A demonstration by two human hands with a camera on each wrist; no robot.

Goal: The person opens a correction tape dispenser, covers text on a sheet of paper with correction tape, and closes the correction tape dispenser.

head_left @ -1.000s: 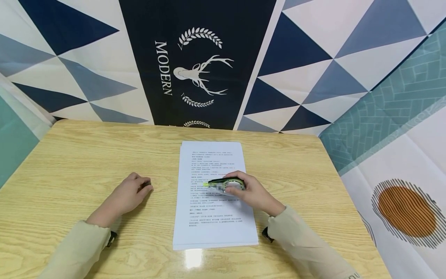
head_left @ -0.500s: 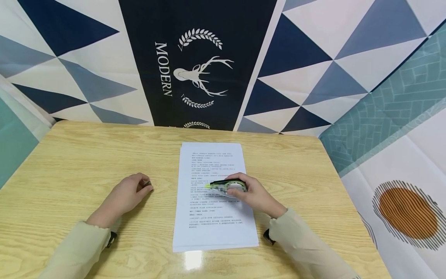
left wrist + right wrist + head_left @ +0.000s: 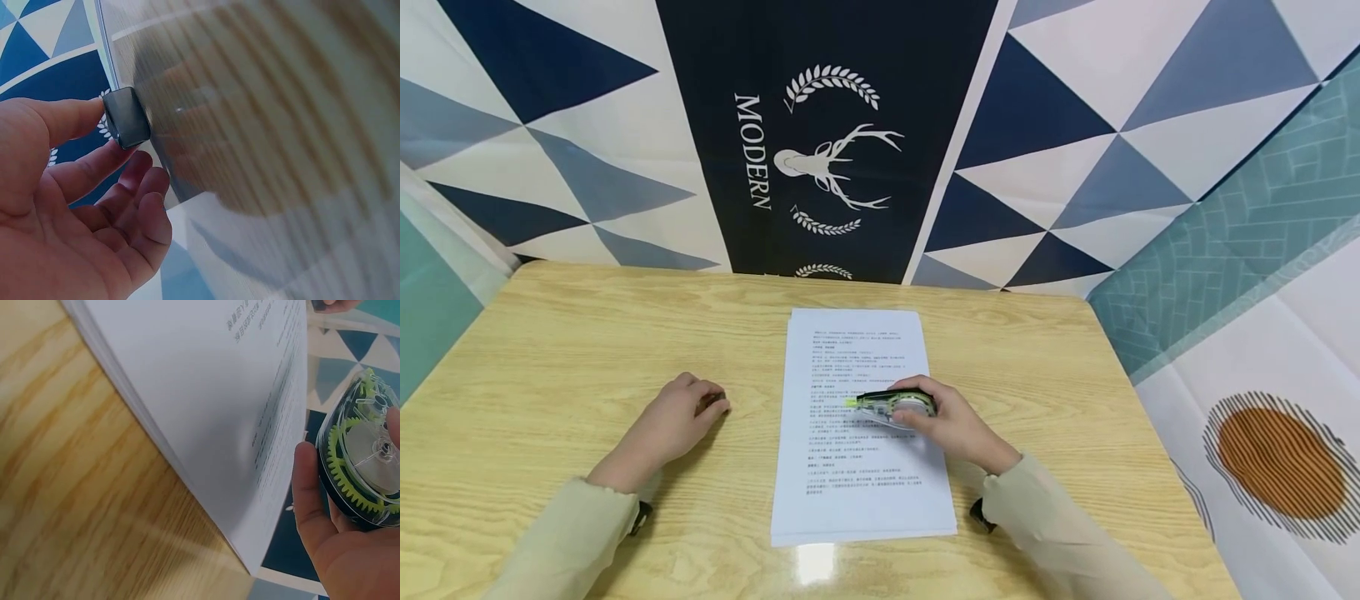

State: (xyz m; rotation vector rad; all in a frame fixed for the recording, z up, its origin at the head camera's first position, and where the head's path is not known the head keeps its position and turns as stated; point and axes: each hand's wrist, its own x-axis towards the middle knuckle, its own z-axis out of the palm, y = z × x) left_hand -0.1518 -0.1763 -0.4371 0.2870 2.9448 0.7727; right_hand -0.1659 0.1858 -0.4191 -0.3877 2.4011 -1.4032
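My right hand [image 3: 957, 423] grips a correction tape [image 3: 880, 407] with a clear case, a black edge and a lime-green tip. Its tip points left, over the printed text of a white paper stack [image 3: 865, 512]; whether it touches the sheet I cannot tell. In the right wrist view, green gears and a pale reel show through the case of the correction tape [image 3: 359, 465]. To the left of the stack, low over the table, my left hand [image 3: 681, 423] pinches a small dark, glossy cap-like piece [image 3: 127, 117] between thumb and index finger. The other fingers curl loosely.
The light wood-grain table [image 3: 587, 333] carries the paper stack near its middle. Behind it hangs a patterned cloth [image 3: 1045, 150] with triangles and a deer-head print. Another patterned cloth [image 3: 1330, 333] hangs at the right.
My right hand has shifted slightly to the right with the correction tape over the text. The left hand stays almost in place, still pinching the small dark piece.
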